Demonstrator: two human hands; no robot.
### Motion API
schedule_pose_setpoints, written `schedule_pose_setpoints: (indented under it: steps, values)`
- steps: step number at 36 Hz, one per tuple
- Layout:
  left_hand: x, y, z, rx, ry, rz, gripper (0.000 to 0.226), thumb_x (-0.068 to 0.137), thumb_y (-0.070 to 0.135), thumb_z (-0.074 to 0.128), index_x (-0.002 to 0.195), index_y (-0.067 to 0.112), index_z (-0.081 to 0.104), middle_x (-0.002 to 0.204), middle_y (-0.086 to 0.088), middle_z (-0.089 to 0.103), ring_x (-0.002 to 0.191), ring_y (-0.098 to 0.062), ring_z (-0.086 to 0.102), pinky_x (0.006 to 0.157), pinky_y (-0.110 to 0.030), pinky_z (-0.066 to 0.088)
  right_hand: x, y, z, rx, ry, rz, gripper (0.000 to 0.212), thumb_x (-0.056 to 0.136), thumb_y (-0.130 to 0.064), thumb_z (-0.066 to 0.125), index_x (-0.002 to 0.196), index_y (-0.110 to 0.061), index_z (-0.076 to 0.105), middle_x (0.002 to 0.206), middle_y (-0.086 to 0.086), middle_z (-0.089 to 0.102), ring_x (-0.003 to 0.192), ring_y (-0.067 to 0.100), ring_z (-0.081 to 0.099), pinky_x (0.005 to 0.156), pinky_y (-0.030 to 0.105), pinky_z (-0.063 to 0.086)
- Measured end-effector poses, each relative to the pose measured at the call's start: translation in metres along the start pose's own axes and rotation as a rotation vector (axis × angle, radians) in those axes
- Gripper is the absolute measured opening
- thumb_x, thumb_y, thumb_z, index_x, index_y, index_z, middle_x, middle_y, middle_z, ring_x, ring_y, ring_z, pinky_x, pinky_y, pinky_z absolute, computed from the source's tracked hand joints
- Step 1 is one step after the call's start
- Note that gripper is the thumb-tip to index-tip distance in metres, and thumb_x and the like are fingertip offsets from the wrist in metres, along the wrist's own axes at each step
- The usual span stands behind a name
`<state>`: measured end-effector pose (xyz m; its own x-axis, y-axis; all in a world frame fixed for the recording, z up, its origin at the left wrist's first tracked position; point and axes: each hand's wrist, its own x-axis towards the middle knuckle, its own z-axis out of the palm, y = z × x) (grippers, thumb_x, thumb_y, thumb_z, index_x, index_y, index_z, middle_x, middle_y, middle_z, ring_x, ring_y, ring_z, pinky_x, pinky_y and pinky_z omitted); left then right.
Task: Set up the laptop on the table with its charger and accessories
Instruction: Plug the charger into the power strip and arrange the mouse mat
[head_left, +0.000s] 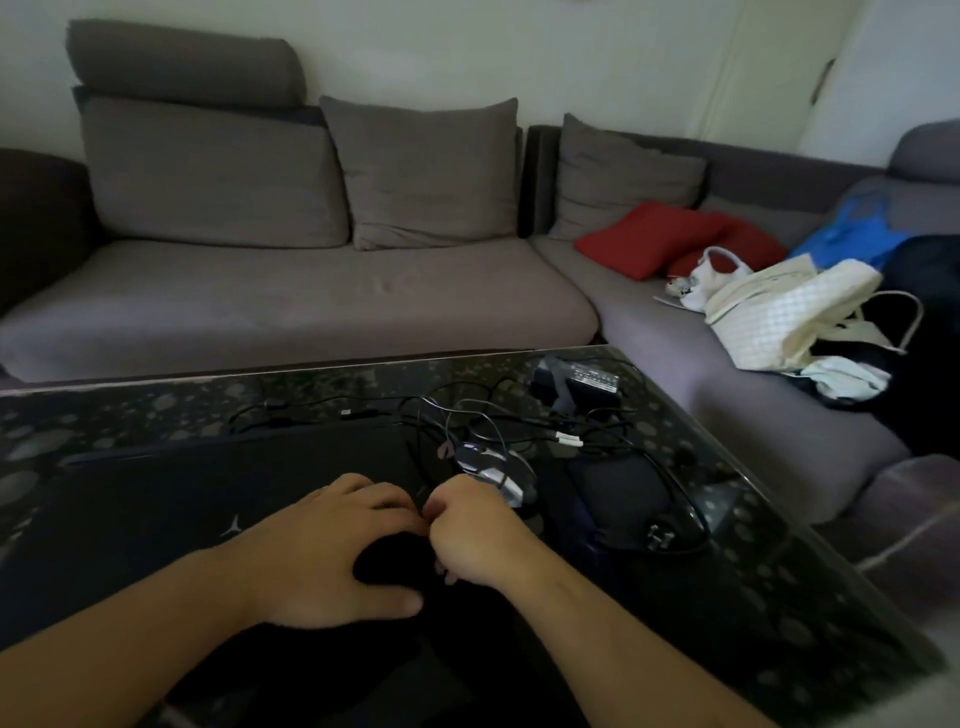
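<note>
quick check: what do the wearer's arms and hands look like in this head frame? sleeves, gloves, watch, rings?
Both forearms are bare as far as the frame shows: no sleeves or cuffs in view. The left hand and right hand are ungloved. No watch, bracelet or strap shows at either wrist. No ring is visible, though the dim light and curled fingers hide some of them.

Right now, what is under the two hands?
A dark object lies under the left hand and right hand, on the closed laptop. The hands cover most of it.

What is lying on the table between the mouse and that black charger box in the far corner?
In the head view, tangled black cables with small white connectors lie on the table between the mouse and the charger box.
</note>
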<state>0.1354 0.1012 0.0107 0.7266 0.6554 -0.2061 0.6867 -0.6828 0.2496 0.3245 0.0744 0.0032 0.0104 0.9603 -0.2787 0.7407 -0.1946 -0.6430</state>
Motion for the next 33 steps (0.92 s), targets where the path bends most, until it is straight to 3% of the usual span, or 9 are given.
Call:
schedule_pose_setpoints:
  steps: [4, 10, 13, 15, 20, 23, 27, 31, 33]
  values:
    - [0.021, -0.004, 0.007, -0.114, 0.189, -0.101, 0.032, 0.102, 0.053, 0.053, 0.133, 0.048, 0.058, 0.131, 0.031, 0.049, 0.128, 0.001, 0.04, 0.114, -0.026, 0.037, 0.006, 0.021, -0.019, -0.041, 0.18, 0.016, 0.023, 0.083, -0.007, 0.054, 0.089, -0.009, 0.076, 0.089, 0.019, 0.077, 0.087, 0.039, 0.076, 0.078, 0.049, 0.066]
    - [0.049, -0.003, 0.02, -0.143, 0.34, -0.176, 0.037, 0.098, 0.011, 0.057, 0.123, 0.036, 0.065, 0.112, 0.025, 0.051, 0.112, -0.001, 0.052, 0.1, -0.022, 0.047, 0.007, 0.068, -0.07, 0.169, 0.496, 0.128, 0.019, 0.086, -0.012, 0.057, 0.089, -0.012, 0.076, 0.09, 0.014, 0.075, 0.088, 0.035, 0.074, 0.082, 0.044, 0.064]
    - [0.062, 0.007, 0.022, -0.181, 0.374, -0.159, 0.041, 0.097, 0.007, 0.056, 0.128, 0.033, 0.063, 0.108, 0.023, 0.053, 0.101, 0.0, 0.055, 0.093, -0.019, 0.048, 0.011, 0.096, -0.091, 0.397, 0.582, 0.178, 0.021, 0.084, -0.01, 0.051, 0.073, -0.012, 0.069, 0.069, 0.016, 0.07, 0.059, 0.028, 0.072, 0.056, 0.033, 0.061]
    - [0.071, 0.014, 0.023, -0.211, 0.387, -0.135, 0.042, 0.098, 0.009, 0.057, 0.132, 0.033, 0.06, 0.107, 0.023, 0.053, 0.096, 0.001, 0.055, 0.087, -0.017, 0.047, 0.009, 0.113, -0.117, 0.637, 0.633, 0.242, 0.032, 0.095, 0.002, 0.045, 0.07, -0.006, 0.062, 0.052, 0.012, 0.061, 0.035, 0.018, 0.058, 0.036, 0.019, 0.044]
    - [0.089, 0.027, 0.027, -0.246, 0.401, -0.091, 0.047, 0.099, 0.016, 0.06, 0.138, 0.041, 0.054, 0.108, 0.02, 0.054, 0.094, -0.003, 0.058, 0.086, -0.024, 0.053, -0.018, 0.146, -0.158, 0.939, 0.847, 0.368, 0.032, 0.097, 0.001, 0.039, 0.071, -0.007, 0.057, 0.046, 0.008, 0.058, 0.024, 0.014, 0.046, 0.032, 0.012, 0.035]
    - [0.095, 0.035, 0.032, -0.248, 0.397, -0.086, 0.047, 0.099, 0.017, 0.061, 0.136, 0.044, 0.054, 0.107, 0.019, 0.053, 0.087, -0.005, 0.058, 0.08, -0.02, 0.051, -0.022, 0.159, -0.156, 0.825, 0.762, 0.447, 0.029, 0.096, 0.0, 0.043, 0.073, -0.008, 0.058, 0.059, 0.011, 0.06, 0.029, 0.016, 0.05, 0.043, 0.019, 0.039]
    - [0.099, 0.045, 0.034, -0.248, 0.447, -0.101, 0.039, 0.101, 0.017, 0.058, 0.134, 0.038, 0.057, 0.104, 0.017, 0.053, 0.081, -0.004, 0.058, 0.071, -0.021, 0.05, -0.028, 0.157, -0.159, 0.471, 0.348, 0.504, 0.026, 0.094, -0.001, 0.053, 0.072, -0.007, 0.065, 0.057, 0.008, 0.067, 0.043, 0.022, 0.06, 0.056, 0.028, 0.043]
    - [0.099, 0.054, 0.035, -0.266, 0.489, -0.089, 0.036, 0.1, 0.013, 0.056, 0.131, 0.03, 0.06, 0.105, 0.016, 0.052, 0.08, -0.003, 0.052, 0.073, -0.018, 0.042, -0.052, 0.134, -0.152, -0.255, 0.019, 0.256, 0.052, 0.087, 0.009, 0.047, 0.103, -0.027, 0.081, 0.109, -0.003, 0.075, 0.096, 0.017, 0.067, 0.079, 0.025, 0.05]
    - [0.099, 0.06, 0.032, -0.294, 0.49, -0.079, 0.032, 0.099, 0.011, 0.056, 0.126, 0.027, 0.062, 0.103, 0.018, 0.055, 0.083, 0.0, 0.055, 0.075, -0.018, 0.045, -0.057, 0.129, -0.149, -0.409, -0.084, 0.213, 0.054, 0.088, 0.007, 0.051, 0.114, -0.031, 0.078, 0.121, -0.006, 0.068, 0.107, 0.016, 0.064, 0.087, 0.024, 0.049]
